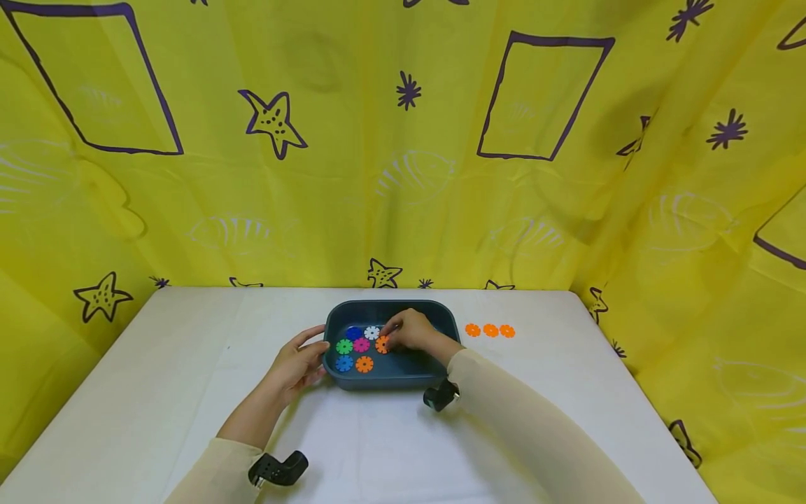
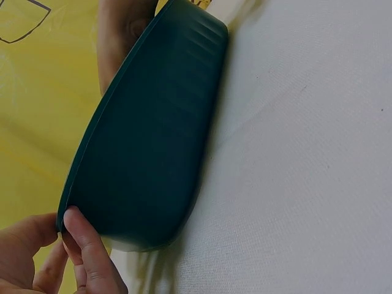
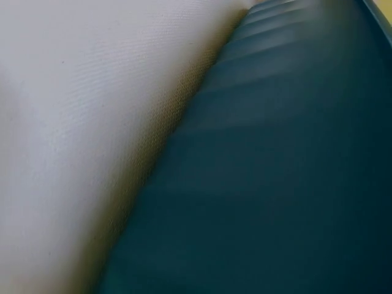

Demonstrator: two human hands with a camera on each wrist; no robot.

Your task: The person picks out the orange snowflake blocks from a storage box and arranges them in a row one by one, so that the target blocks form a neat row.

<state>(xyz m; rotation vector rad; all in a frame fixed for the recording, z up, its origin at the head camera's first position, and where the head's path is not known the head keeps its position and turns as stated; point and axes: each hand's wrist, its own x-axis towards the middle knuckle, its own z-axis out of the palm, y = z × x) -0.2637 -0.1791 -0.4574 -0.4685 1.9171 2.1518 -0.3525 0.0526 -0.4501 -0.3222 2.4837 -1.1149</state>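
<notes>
A dark teal tray (image 1: 397, 383) stands on the table, its left end gripped by my left hand (image 1: 301, 364). In the left wrist view, the thumb and fingers of that hand (image 2: 92, 251) pinch the tray's rim. My right hand (image 1: 412, 330) reaches down inside the tray and pinches an orange notched disc (image 1: 381, 344) at its edge. Around it lie a white disc (image 1: 372, 332), a pink disc (image 1: 362, 345), a dark blue disc (image 1: 355, 333), a green disc (image 1: 343, 346), a lighter blue disc (image 1: 343, 363) and another orange disc (image 1: 364, 364). The right wrist view shows only the tray's outer wall (image 3: 257, 165) and tablecloth.
Outside the tray, to its right, three orange discs (image 1: 490, 330) lie in a row on the white table (image 1: 220, 350). A yellow patterned curtain (image 1: 352, 210) hangs behind the table and along both sides.
</notes>
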